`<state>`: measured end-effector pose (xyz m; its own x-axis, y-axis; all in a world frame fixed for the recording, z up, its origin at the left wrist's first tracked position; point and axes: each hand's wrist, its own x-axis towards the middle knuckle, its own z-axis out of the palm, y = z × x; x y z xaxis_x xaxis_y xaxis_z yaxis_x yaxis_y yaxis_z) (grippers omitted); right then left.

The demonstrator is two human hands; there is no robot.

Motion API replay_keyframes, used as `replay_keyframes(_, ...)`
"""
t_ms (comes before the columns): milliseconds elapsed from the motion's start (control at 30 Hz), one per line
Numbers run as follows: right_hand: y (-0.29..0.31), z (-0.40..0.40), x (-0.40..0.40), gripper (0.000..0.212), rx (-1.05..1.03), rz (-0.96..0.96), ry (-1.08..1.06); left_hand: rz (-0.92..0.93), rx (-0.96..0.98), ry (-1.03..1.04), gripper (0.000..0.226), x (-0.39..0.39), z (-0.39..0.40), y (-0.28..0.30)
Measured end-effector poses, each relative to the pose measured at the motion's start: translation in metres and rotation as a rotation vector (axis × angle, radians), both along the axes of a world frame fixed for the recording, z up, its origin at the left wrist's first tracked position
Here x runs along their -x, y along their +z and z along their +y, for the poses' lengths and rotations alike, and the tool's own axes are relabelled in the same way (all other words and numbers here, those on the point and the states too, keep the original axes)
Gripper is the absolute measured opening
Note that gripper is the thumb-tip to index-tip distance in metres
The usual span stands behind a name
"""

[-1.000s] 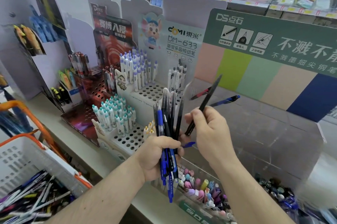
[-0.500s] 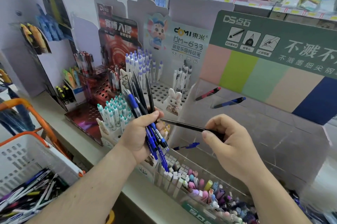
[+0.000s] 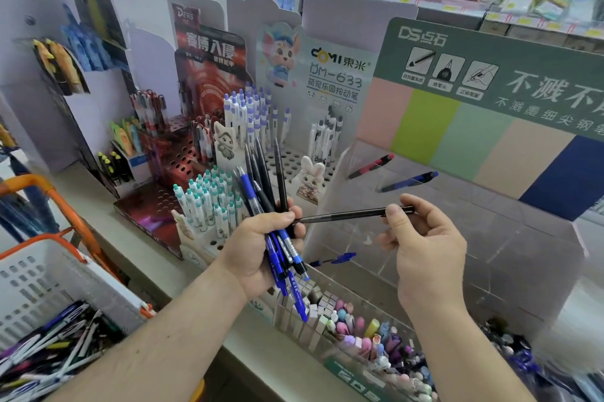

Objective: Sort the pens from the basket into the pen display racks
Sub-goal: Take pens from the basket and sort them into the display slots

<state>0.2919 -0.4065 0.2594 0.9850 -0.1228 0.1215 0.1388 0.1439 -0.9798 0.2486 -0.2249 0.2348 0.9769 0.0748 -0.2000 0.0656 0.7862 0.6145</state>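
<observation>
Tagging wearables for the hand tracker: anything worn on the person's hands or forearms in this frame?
Nothing visible. The left hand and right hand are bare: no gloves, rings, watch or bands. Both forearms are bare down to the frame's bottom edge, with no sleeve in view. Nails are short and unpainted.

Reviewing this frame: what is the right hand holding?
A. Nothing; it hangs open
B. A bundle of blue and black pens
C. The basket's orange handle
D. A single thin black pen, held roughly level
D: the right hand pinches one thin black pen near its end, lying roughly level with its far end at the left hand, which grips the bundle of pens.
</observation>
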Motion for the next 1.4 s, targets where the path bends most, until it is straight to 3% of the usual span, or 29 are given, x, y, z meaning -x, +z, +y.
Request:
replay_keyframes(233, -0.006, 0.0, -0.007, 0.015, -0.094, 0.158, -0.006, 0.005, 0.066, -0.005, 0.023, -0.002, -0.001, -0.003)
replay_keyframes(333, -0.011, 0.003, -0.008, 0.013, -0.131, 0.24, 0.025, -0.041, 0.134, -0.019, 0.029, -0.002, -0.001, -0.005)
replay_keyframes(433, -0.012, 0.005, -0.008, 0.013, -0.189, 0.301, 0.064, -0.102, 0.223, -0.073, 0.049, -0.002, 0.001, -0.008)
replay_keyframes(567, -0.007, 0.001, -0.013, 0.013, -0.212, 0.269, 0.003, -0.11, 0.224, -0.09, 0.054, -0.003, 0.005, -0.012)
replay_keyframes(700, -0.011, -0.01, -0.026, 0.012, 0.017, 0.005, -0.236, -0.079, 0.173, -0.054, 0.051, -0.003, 0.009, -0.013)
replay_keyframes(767, -0.018, -0.012, -0.033, 0.01, 0.205, -0.129, -0.316, -0.053, 0.14, -0.024, 0.035, -0.003, 0.009, -0.013)
replay_keyframes(900, -0.033, -0.003, -0.043, 0.018, 0.448, -0.262, -0.287, -0.033, 0.129, -0.018, 0.023, -0.002, 0.006, -0.012)
replay_keyframes(1100, -0.052, 0.019, -0.051, 0.025, 0.692, -0.302, -0.183, -0.026, 0.077, -0.03, 0.024, -0.001, 0.004, -0.014)
replay_keyframes(1400, -0.039, 0.015, -0.051, 0.008, 0.894, -0.25, -0.085, 0.011, 0.044, -0.057, 0.03, -0.002, -0.003, -0.021)
